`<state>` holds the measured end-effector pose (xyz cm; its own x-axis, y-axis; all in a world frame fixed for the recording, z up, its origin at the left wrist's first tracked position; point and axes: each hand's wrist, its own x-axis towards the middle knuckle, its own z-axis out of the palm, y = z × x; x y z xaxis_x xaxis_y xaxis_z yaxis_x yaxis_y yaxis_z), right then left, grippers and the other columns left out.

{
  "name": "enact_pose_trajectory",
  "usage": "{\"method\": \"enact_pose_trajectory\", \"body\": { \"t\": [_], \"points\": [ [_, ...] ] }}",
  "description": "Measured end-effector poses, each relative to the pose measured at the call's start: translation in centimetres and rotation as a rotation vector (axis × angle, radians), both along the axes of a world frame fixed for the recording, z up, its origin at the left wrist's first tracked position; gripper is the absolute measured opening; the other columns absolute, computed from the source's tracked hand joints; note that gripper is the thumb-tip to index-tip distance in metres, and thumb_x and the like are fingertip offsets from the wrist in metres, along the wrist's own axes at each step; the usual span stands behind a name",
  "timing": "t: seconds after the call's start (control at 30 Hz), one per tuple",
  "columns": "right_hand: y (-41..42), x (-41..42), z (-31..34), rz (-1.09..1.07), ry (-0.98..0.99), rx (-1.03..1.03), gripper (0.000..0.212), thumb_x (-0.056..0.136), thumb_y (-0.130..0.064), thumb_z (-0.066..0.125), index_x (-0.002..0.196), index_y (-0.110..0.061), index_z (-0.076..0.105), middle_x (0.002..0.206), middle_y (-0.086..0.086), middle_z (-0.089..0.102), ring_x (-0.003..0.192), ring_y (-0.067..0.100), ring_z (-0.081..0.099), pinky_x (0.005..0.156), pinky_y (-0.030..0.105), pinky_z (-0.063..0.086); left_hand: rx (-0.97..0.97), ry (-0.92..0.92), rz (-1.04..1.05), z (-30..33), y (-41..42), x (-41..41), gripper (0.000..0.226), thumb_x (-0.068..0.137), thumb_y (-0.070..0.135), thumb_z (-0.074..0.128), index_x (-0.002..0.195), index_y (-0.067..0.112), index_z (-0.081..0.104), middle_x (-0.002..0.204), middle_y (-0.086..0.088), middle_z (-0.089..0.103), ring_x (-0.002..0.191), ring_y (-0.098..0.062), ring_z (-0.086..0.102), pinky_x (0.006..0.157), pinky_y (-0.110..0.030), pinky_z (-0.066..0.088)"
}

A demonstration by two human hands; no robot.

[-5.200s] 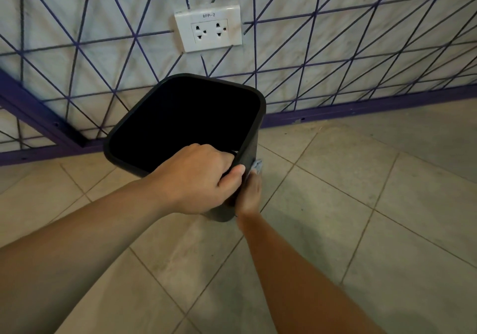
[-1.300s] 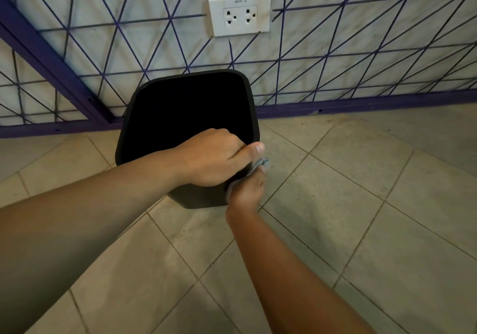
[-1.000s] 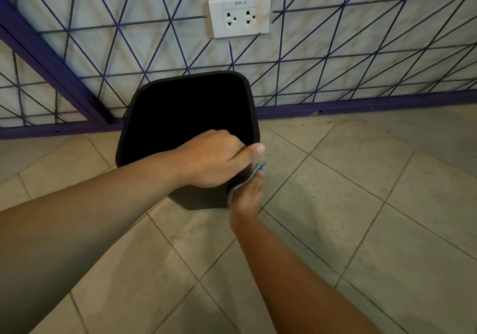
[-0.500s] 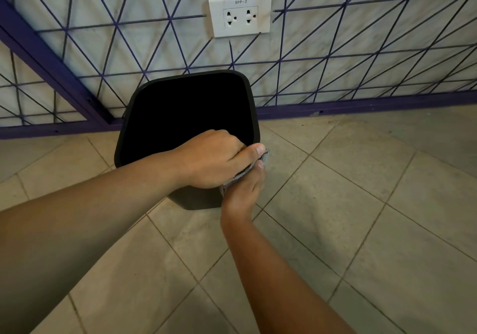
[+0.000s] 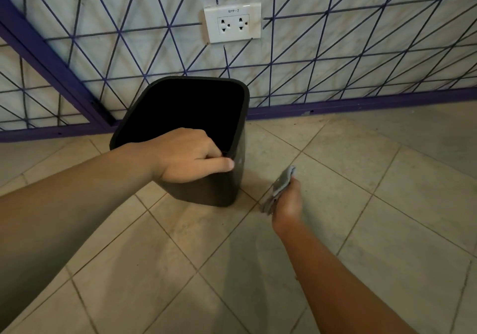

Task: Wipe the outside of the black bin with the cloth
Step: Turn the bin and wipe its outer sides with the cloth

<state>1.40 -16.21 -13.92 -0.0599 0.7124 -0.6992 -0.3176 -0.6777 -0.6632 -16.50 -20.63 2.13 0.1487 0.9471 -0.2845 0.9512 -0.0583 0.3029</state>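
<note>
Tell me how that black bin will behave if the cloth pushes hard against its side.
The bin probably tips easily: it is already tilted and looks empty inside. It seems light, since the left hand steadies it by the rim alone. The right hand holds the cloth clear of it.

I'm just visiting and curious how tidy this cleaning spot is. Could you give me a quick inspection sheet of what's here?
Surface: beige tiled floor with dark grout lines, some scuffs near the wall.
Job's things: black bin tilted, open top facing the camera; grey cloth folded, held clear of the bin.
Clutter: nothing seen.
Hands: left hand grips the bin's near rim; right hand holds the cloth beside the bin, not touching it.
Cables: nothing seen.
Surroundings: white double wall socket, unused; marble-look wall with purple line pattern; purple skirting.
</note>
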Motion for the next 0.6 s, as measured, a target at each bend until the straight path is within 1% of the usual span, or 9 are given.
{"method": "enact_pose_trajectory", "body": {
  "t": [0.1,0.2,0.27,0.33,0.4,0.47,0.5,0.57,0.6],
  "points": [
    [-0.7,1.6,0.7,-0.004,0.074,0.004,0.060,0.111,-0.044,0.039,0.161,-0.011,0.041,0.143,0.016,0.057,0.112,0.025,0.060,0.094,0.040,0.050,-0.080,-0.015,0.019,0.6,-1.3,-0.3,0.048,0.077,0.063,0.037,0.058,0.022,0.053,0.067,-0.007,0.057,0.062,-0.023,0.055,0.066,-0.047,0.047],
    [-1.5,1.4,1.1,0.080,0.083,0.011,0.061,0.107,-0.038,0.053,0.159,-0.008,0.042,0.126,0.008,0.058,0.104,0.021,0.059,0.086,0.036,0.049,-0.132,-0.041,0.144,0.2,-1.7,0.5,0.042,0.089,0.055,0.041,0.093,0.017,0.061,0.090,-0.004,0.065,0.080,-0.019,0.062,0.078,-0.042,0.052],
    [-2.0,0.9,1.3,0.180,0.044,0.004,0.055,0.102,-0.030,0.064,0.150,-0.009,0.048,0.107,0.006,0.059,0.094,0.020,0.059,0.076,0.034,0.050,-0.097,0.018,0.207,-0.8,-2.0,1.4,0.050,0.100,0.052,0.034,0.125,0.012,0.053,0.112,-0.004,0.066,0.098,-0.018,0.063,0.090,-0.038,0.053],
    [-2.4,0.2,1.3,0.252,-0.008,-0.047,0.054,0.101,-0.030,0.066,0.147,-0.010,0.048,0.101,0.009,0.057,0.092,0.022,0.057,0.081,0.036,0.051,0.008,0.083,0.228,-1.6,-2.4,2.3,0.056,0.101,0.054,0.028,0.132,0.011,0.049,0.112,-0.006,0.067,0.099,-0.019,0.065,0.088,-0.040,0.055],
    [-2.6,-0.4,1.5,0.265,-0.014,-0.120,0.056,0.104,-0.035,0.060,0.153,-0.013,0.044,0.108,0.011,0.059,0.104,0.027,0.059,0.098,0.043,0.049,0.111,0.133,0.234,-1.8,-2.7,2.8,0.048,0.101,0.052,0.028,0.115,0.014,0.054,0.090,-0.005,0.068,0.081,-0.018,0.066,0.076,-0.043,0.056],
    [-2.3,-1.3,1.2,0.270,-0.045,-0.066,0.063,0.109,-0.041,0.051,0.165,-0.018,0.032,0.143,0.014,0.057,0.135,0.032,0.054,0.118,0.045,0.040,0.171,0.146,0.223,-1.8,-2.7,3.0,0.038,0.102,0.049,0.030,0.100,0.018,0.053,0.076,-0.003,0.064,0.068,-0.017,0.063,0.068,-0.045,0.056],
    [-2.3,-1.7,1.1,0.281,-0.050,-0.016,0.066,0.111,-0.043,0.046,0.169,-0.021,0.023,0.162,0.013,0.044,0.149,0.032,0.044,0.126,0.046,0.033,0.191,0.140,0.212,-1.8,-2.7,2.9,0.037,0.102,0.048,0.030,0.096,0.019,0.053,0.072,-0.002,0.063,0.065,-0.017,0.063,0.066,-0.046,0.055],
    [-2.8,-3.7,1.5,0.319,-0.015,0.019,0.074,0.111,-0.055,0.039,0.172,-0.027,0.008,0.173,0.011,0.029,0.157,0.034,0.034,0.129,0.051,0.030,0.220,0.128,0.197,-2.0,-2.5,2.7,0.041,0.100,0.050,0.029,0.092,0.018,0.053,0.071,-0.002,0.062,0.065,-0.019,0.062,0.065,-0.048,0.054],
    [-3.3,-4.9,1.7,0.338,0.028,0.016,0.085,0.105,-0.068,0.039,0.172,-0.026,0.007,0.170,0.012,0.034,0.152,0.037,0.040,0.123,0.054,0.038,0.224,0.128,0.189,-2.2,-2.3,2.6,0.044,0.099,0.051,0.029,0.092,0.016,0.054,0.072,-0.003,0.062,0.066,-0.021,0.062,0.066,-0.048,0.054]
  ]
}}
